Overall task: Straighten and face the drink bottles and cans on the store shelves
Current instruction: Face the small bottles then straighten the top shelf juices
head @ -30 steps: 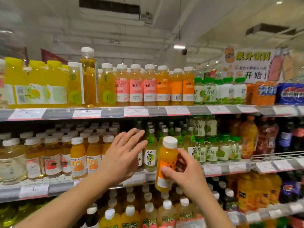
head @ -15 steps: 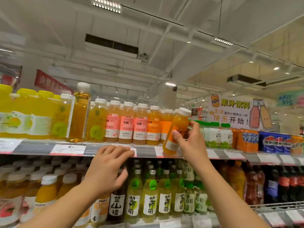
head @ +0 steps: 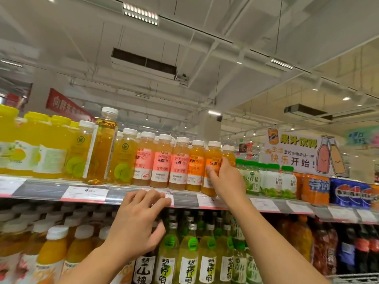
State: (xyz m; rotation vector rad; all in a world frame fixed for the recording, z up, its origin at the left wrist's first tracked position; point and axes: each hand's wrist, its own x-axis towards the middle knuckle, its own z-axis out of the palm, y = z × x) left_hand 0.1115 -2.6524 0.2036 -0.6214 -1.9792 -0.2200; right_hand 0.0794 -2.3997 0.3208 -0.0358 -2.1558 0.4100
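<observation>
On the top shelf [head: 127, 194]: right hand [head: 226, 182], fingers clasping orange-label bottle [head: 212, 171]. Below the shelf edge: left hand [head: 135, 226], fingers spread, empty.

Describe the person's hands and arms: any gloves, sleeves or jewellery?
Both are bare. The left hand and right hand wear no gloves, and no rings, watch or bracelet show. Both forearms are uncovered as far as the picture's lower edge; no sleeve is in view.
</observation>
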